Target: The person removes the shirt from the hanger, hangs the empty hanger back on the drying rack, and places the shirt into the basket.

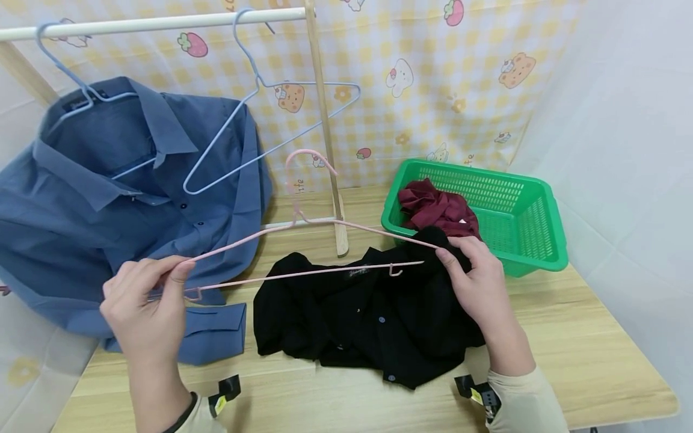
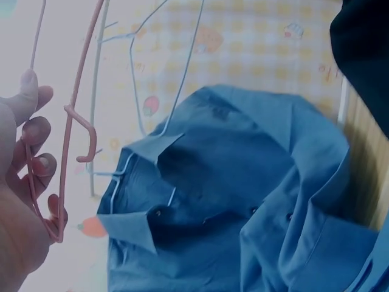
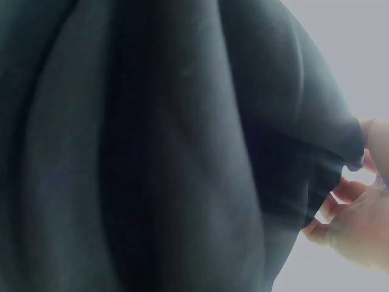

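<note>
A pink hanger [image 1: 303, 275] is held up in front, its hook pointing upward. My left hand [image 1: 148, 304] grips its left end, thumb on top; the left wrist view also shows this hand [image 2: 24, 176] around the pink wire, near a small side hook. My right hand [image 1: 479, 288] pinches the hanger's right arm together with the cloth of a black button-up shirt [image 1: 346, 325]. The hanger's right end is hidden in that cloth. The rest of the shirt lies crumpled on the table. In the right wrist view black cloth [image 3: 182, 152] covers most of the picture.
On the left, a blue shirt [image 1: 216, 144] hangs by a light-blue hanger from a white rail [image 1: 162, 23]. An unused light-blue hanger [image 1: 219, 129] hangs beside it. Behind my right hand stands a green basket [image 1: 557, 240] with a dark red garment [image 1: 441, 207] in it.
</note>
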{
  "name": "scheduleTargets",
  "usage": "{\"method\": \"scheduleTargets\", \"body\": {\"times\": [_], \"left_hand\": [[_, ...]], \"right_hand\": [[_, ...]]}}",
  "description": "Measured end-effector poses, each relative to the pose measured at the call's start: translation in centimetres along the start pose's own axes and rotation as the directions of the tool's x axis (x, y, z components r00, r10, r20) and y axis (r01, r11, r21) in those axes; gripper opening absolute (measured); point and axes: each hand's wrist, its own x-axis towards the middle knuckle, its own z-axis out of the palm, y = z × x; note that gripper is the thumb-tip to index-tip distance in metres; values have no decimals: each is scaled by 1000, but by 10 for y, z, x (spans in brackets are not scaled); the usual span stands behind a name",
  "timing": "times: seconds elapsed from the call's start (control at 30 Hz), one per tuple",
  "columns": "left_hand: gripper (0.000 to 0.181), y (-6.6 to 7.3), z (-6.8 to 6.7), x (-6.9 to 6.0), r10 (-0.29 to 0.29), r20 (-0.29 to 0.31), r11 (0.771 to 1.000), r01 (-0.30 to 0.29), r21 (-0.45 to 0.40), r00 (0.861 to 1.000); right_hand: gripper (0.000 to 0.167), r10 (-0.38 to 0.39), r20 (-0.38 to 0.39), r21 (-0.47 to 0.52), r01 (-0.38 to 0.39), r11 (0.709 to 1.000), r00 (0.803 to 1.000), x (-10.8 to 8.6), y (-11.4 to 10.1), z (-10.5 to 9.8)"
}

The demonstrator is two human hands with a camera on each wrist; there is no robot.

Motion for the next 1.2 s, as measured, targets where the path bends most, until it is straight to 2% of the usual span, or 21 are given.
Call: {"method": "scheduleTargets", "body": {"times": [0.13,0.2,0.23,0.3,0.33,0.43,0.5,0.53,0.63,0.67,0.73,0.8,0.87,0.93,1.0,1.1,1.2], "left_hand": [[21,-2,-8,2,-36,-41,999,36,7,999],[22,-3,-10,2,-51,-68,999,51,-1,996],[22,-3,-11,2,-58,-83,998,58,-3,995],[21,-3,-12,1,-73,-103,997,73,-6,992],[21,-3,-13,1,-80,-109,997,80,-1,991],[23,-2,-14,2,-92,-121,995,95,26,988],[23,-2,-14,2,-100,-130,994,105,33,986],[23,-2,-14,2,-105,-133,993,111,36,986],[19,-2,-14,2,-123,-148,991,129,37,981],[19,-3,-14,2,-130,-148,990,138,43,980],[19,-3,-15,2,-141,-147,987,151,61,979],[20,-5,-16,2,-145,-150,984,158,82,978],[22,-7,-17,2,-140,-171,984,156,84,975],[23,-9,-18,4,-131,-199,985,150,84,971],[26,-11,-22,7,-123,-221,983,149,104,968],[32,-14,-33,12,-125,-246,971,169,166,961],[36,-16,-46,18,-179,-272,950,238,204,946]], "right_hand": [[34,17,106,-85,-8,996,994,-4,1,-2],[37,10,199,-145,19,989,980,-6,0,-2],[38,1,255,-173,45,984,967,-8,-1,-1],[41,-19,382,-215,109,971,924,-12,-4,2],[42,-16,449,-228,132,965,893,-15,-7,5],[47,12,631,-240,180,954,776,-28,-11,18],[51,11,693,-255,231,939,721,-39,-6,32],[52,8,706,-262,250,932,708,-44,-3,38],[53,-16,704,-280,298,913,710,-54,3,49],[53,-15,700,-283,297,912,714,-55,3,49],[53,19,709,-278,255,926,705,-53,-4,43],[53,52,735,-256,205,945,676,-48,-11,35],[52,70,757,-247,186,951,650,-42,-15,26],[50,82,766,-255,184,949,638,-33,-20,18],[48,84,757,-277,202,939,648,-22,-25,9],[42,36,718,-299,261,918,695,-1,-33,-2],[40,-29,692,-307,329,893,722,22,-43,-9]]}}
